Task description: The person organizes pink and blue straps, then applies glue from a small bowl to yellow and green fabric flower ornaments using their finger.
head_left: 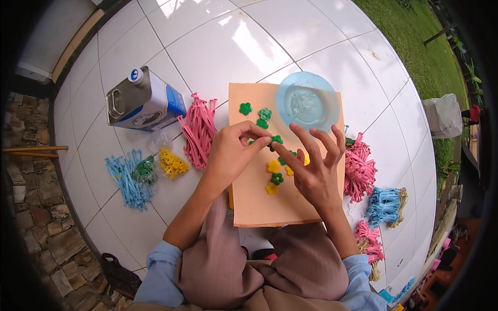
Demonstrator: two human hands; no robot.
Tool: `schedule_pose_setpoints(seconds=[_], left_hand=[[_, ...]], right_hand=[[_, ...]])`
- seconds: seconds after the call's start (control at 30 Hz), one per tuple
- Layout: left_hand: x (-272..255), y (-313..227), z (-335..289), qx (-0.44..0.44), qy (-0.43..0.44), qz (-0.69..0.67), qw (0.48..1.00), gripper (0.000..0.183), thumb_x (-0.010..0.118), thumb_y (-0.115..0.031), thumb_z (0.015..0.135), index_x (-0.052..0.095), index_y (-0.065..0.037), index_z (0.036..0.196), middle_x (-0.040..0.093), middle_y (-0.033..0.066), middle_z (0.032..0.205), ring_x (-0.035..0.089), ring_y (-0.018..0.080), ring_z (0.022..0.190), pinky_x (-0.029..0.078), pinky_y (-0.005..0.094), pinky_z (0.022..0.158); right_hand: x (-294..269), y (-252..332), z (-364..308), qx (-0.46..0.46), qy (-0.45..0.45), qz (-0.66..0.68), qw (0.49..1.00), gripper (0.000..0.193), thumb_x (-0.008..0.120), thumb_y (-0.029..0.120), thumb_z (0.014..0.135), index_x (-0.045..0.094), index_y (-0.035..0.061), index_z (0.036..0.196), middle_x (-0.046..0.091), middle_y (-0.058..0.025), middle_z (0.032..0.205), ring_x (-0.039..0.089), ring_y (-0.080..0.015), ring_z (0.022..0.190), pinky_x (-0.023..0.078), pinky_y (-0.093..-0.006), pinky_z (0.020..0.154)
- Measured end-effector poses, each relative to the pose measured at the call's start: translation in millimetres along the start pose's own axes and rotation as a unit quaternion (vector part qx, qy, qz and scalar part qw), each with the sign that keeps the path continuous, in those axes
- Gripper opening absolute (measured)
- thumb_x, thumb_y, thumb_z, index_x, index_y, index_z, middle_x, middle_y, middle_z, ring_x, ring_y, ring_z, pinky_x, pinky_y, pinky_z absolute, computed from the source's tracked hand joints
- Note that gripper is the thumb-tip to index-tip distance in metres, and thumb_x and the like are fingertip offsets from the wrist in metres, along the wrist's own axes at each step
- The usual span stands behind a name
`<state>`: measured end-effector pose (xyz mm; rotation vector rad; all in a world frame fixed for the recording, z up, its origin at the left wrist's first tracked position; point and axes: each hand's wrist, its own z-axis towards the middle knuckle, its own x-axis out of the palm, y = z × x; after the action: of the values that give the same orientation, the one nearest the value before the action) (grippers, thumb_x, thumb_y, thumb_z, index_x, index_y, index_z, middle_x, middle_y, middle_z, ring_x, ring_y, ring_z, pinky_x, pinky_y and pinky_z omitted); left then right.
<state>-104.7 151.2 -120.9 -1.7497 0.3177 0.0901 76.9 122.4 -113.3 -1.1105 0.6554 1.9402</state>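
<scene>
An orange paper sheet lies on the white tiled floor in front of me. Small green flower shapes and yellow flower shapes are scattered on it. My left hand pinches a small green flower piece between thumb and fingers over the sheet. My right hand is beside it, index fingertip touching the same green piece, other fingers spread. A clear blue plastic dish sits at the sheet's far right corner.
A metal can with a blue label lies on its side at the left. Pink strip bundles lie left of the sheet, more pink bundles right. Blue strips, yellow pieces and a blue-and-tan bundle lie around. Grass borders the far right.
</scene>
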Motion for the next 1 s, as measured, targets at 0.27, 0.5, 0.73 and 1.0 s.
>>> schedule_pose_setpoints(seconds=[0.27,0.5,0.73,1.0], left_hand=[[3.9,-10.5,-14.2,0.093,-0.02,0.229,0.969,0.012,0.07,-0.012,0.074,0.069,-0.008,0.086,0.059,0.0007,0.065,0.044,0.0109,0.056,0.038,0.0268,0.056],[12.2,-5.5,-21.7,0.191,-0.092,0.355,0.911,0.012,0.071,-0.019,0.072,0.068,-0.013,0.082,0.059,0.0003,0.078,0.052,0.0188,0.08,0.036,0.0338,0.072],[16.3,-9.0,-29.8,0.243,0.004,0.434,0.868,0.016,0.071,-0.018,0.069,0.067,-0.015,0.084,0.056,-0.0018,0.083,0.05,0.0169,0.085,0.034,0.0337,0.073],[12.3,-9.1,-24.4,0.247,0.019,0.347,0.904,0.016,0.071,-0.015,0.069,0.067,-0.013,0.084,0.054,-0.0005,0.067,0.05,0.0158,0.069,0.038,0.0288,0.062]], right_hand=[[-9.3,-26.0,6.8,0.081,-0.026,0.001,0.996,0.043,0.059,-0.007,0.067,0.065,0.0189,0.1,0.047,-0.0036,0.124,0.038,-0.0258,0.114,0.029,-0.0496,0.101],[6.2,-47.1,8.7,0.148,0.004,0.048,0.988,0.038,0.059,-0.007,0.065,0.065,0.0149,0.096,0.044,-0.0056,0.126,0.034,-0.0312,0.117,0.03,-0.0472,0.097],[16.0,-49.6,16.1,0.118,0.008,0.035,0.992,0.026,0.063,0.009,0.069,0.066,0.0159,0.095,0.043,-0.0057,0.127,0.033,-0.0302,0.119,0.025,-0.0497,0.102],[17.9,-48.9,16.2,0.107,0.044,0.02,0.993,0.028,0.062,0.007,0.068,0.066,0.016,0.094,0.044,-0.0054,0.126,0.033,-0.0293,0.119,0.024,-0.0522,0.103]])
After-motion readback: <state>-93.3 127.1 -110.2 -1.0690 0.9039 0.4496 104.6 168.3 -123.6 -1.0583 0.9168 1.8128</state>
